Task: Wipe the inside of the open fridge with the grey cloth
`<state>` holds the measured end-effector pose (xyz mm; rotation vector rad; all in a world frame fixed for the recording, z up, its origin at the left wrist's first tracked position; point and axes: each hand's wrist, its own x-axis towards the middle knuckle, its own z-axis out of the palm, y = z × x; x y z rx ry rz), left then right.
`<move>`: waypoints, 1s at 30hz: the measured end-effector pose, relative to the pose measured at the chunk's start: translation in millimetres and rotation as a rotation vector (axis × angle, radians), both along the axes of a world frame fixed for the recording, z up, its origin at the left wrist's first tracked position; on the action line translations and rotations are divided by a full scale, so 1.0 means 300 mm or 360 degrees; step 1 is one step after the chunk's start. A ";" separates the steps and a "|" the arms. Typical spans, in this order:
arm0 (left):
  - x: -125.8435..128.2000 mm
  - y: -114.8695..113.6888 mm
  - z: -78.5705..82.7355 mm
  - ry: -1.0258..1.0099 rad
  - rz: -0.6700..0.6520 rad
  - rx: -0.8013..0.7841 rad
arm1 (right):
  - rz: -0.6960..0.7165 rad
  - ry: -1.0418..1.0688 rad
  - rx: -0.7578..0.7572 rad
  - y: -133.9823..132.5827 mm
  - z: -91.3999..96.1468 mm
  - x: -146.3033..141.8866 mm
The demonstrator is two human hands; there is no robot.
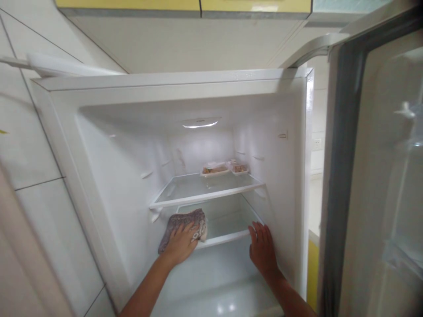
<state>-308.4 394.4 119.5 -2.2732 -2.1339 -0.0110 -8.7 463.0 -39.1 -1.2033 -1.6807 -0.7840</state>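
My left hand [181, 244] holds a patterned grey-brown cloth [188, 216] at the left front of the lower glass shelf [224, 222] in an open fridge. Its fingers are spread over the top of the cloth, and part of the cloth hangs over the shelf's left front corner. At the right front corner of the same shelf, my right hand [262, 248] has its fingers hooked over the white front edge. No other object shows in that hand. The undersides of both hands are hidden.
An upper glass shelf [198, 189] sits just above my hands and bears two wrapped food trays, one left [214, 169] and one right [238, 167]. The fridge door [373, 176] stands open on the right. A tiled wall [36, 145] borders the left; yellow cabinets [165, 5] hang overhead.
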 end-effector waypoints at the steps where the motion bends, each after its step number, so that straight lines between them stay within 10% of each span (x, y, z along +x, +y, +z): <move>1: 0.003 -0.036 -0.001 -0.0008 -0.0011 -0.0008 | 0.0008 0.0009 0.0000 -0.001 0.000 0.001; 7: 0.052 -0.109 -0.007 -0.0015 0.0060 -0.0014 | 0.0048 0.0045 0.0039 0.014 -0.012 -0.004; 22: 0.532 0.102 -0.070 -0.0284 -0.0442 0.0025 | 0.0042 0.0058 0.0047 0.035 -0.045 -0.012; 30: 0.490 0.073 -0.073 -0.0359 -0.0490 0.0020 | 0.0095 -0.0047 0.0025 0.044 -0.057 0.036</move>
